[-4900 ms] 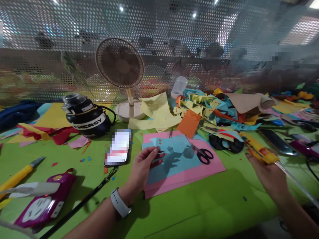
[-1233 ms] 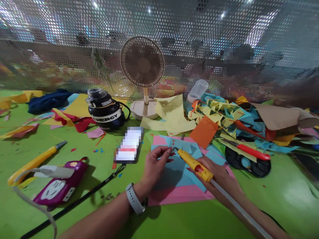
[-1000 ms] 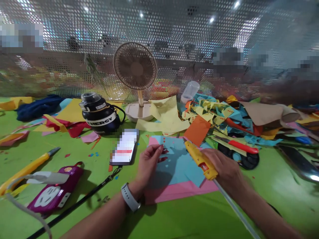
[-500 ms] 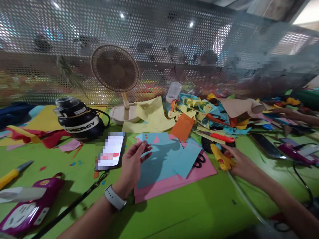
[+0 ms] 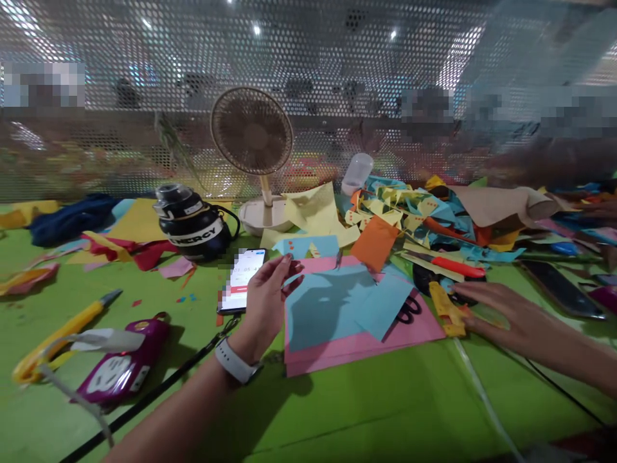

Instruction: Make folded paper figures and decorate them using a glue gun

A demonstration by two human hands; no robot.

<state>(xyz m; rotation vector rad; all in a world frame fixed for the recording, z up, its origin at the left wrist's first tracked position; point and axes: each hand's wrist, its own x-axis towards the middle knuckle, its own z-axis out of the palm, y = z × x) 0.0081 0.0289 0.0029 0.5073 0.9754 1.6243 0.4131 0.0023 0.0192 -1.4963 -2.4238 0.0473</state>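
Observation:
My left hand (image 5: 265, 299), with a white watch band (image 5: 236, 363) on its wrist, is raised at the left edge of the blue paper (image 5: 328, 305). Its thumb and index finger are pinched together; anything between them is too small to make out. Under the blue sheet lies pink paper (image 5: 357, 354) with black loops at its right. A smaller blue piece (image 5: 388, 302) overlaps both. My right hand (image 5: 515, 318) has its fingers apart beside a yellow glue gun (image 5: 448, 312), the fingertips close to its body. A long translucent stick (image 5: 486, 389) trails from the gun.
A phone (image 5: 241, 283), a black jug (image 5: 193, 225) and a fan (image 5: 253, 132) stand left and behind. Paper scraps (image 5: 405, 206) and red-handled scissors (image 5: 457, 266) lie at the back right. A purple device (image 5: 125, 360) and yellow cutter (image 5: 62, 341) lie left.
The view has turned left, so things sit further right. My right hand has loosened from around the yellow glue gun, its fingers now spread. My left hand keeps its pinch.

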